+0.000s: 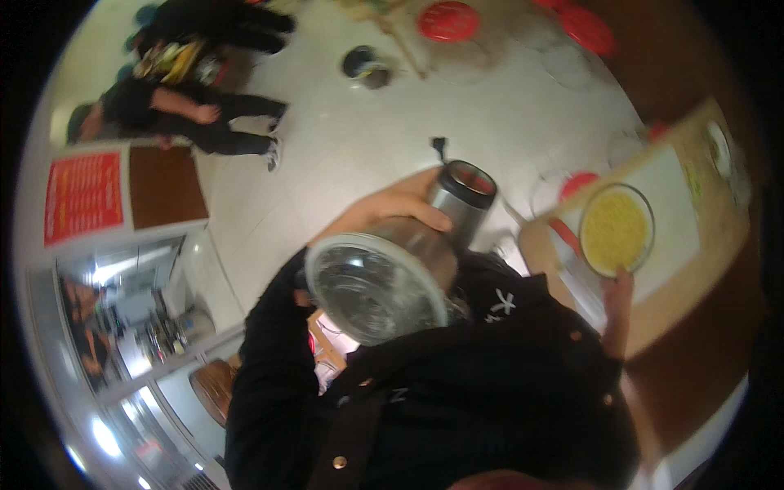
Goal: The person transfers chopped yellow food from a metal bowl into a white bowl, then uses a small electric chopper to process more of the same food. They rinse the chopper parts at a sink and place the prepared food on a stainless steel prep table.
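My left hand (pixel 410 205) is wrapped around a clear plastic tub with a pale rim (pixel 376 291), tilted so its open mouth faces me. Against the same hand is a brushed steel cylinder with a black collar (pixel 465 196); how the fingers divide between the two is partly hidden. On the right, my right hand (pixel 617 291) grips the near rim of a round bowl (pixel 650 236). Fine yellow food (pixel 614 229) fills that bowl. It is over the table, and I cannot tell whether it rests there or is raised.
A wooden-edged table (pixel 667 318) runs along the right, with a white dish (pixel 718 147) at its far end. Red stools (pixel 448 21) stand on the pale tiled floor (pixel 324 122), near a dark bin (pixel 358 61). Left are a person (pixel 202 119) and a glass-fronted counter (pixel 135 367).
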The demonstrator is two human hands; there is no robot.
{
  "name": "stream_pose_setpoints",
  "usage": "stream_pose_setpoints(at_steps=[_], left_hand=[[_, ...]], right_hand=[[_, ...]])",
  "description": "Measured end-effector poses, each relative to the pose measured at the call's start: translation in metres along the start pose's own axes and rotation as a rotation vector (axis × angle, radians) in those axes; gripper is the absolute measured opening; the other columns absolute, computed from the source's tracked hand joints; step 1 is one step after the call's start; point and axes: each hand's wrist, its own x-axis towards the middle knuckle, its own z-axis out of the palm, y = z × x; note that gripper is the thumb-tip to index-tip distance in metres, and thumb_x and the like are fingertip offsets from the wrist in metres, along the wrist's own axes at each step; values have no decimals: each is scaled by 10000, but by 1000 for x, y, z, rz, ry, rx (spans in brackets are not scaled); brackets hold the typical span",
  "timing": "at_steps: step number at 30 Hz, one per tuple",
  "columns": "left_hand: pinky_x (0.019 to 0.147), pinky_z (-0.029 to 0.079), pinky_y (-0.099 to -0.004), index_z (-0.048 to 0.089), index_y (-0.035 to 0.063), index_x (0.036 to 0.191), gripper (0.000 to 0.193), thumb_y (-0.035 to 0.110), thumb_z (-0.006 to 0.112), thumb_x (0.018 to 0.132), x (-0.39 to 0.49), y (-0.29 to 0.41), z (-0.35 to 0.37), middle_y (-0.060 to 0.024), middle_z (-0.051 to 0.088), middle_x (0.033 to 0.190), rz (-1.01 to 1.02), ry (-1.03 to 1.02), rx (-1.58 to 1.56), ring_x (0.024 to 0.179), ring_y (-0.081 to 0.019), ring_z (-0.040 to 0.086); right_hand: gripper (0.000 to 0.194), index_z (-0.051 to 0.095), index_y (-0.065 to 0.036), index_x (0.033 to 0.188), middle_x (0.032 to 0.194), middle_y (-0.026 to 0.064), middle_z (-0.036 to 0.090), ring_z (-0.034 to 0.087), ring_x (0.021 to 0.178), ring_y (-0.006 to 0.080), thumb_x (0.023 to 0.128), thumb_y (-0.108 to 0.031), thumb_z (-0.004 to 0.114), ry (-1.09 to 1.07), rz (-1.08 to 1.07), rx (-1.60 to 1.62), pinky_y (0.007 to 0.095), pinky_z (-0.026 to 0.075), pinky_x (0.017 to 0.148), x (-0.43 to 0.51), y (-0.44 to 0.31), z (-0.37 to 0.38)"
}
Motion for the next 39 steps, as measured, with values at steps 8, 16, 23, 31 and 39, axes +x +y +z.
stream_pose_setpoints(at_steps=[8, 16, 23, 31, 39], left_hand=[[964, 386, -277, 471, 20, 1293, 608, 168, 737, 766, -186, -43, -99, -94, 511, 1221, 437, 93, -68, 1119, -189, 486], [959, 400, -281, 483, 14, 1280, 565, 171, 726, 795, -197, -101, -116, -96, 504, 1196, 443, 104, -315, 1116, -194, 499], [912, 434, -259, 477, -1, 1313, 597, 181, 726, 801, -225, -111, -89, -98, 506, 1195, 573, 210, -411, 1113, -180, 511], [929, 419, -265, 430, -9, 1317, 656, 207, 738, 780, -225, -105, -54, -101, 504, 1190, 641, 479, -434, 1087, -173, 512], [1030, 363, -324, 410, 23, 1383, 792, 307, 787, 748, -276, -152, -86, -119, 478, 1307, 726, 774, -503, 1192, -201, 476]], right_hand=[[234, 537, -70, 1123, 861, -1, 595, 444, 532, 76, 924, -194, 540, -291, 316, 718, 236, 335, 465, 9, -124, 157], [150, 541, -97, 968, 720, -5, 554, 410, 483, 89, 907, -232, 566, -331, 401, 469, 238, 318, 438, 59, -146, 183], [131, 483, -113, 877, 569, -26, 389, 338, 439, 91, 902, -218, 557, -579, 314, 476, 244, 288, 414, 109, -223, 211], [84, 457, -116, 846, 550, -29, 348, 325, 433, 104, 895, -173, 496, -736, 174, 265, 259, 289, 415, 148, -296, 276], [119, 453, -135, 834, 575, -44, 350, 348, 457, 103, 928, -193, 498, -1174, 35, 134, 265, 301, 432, 152, -394, 475]])
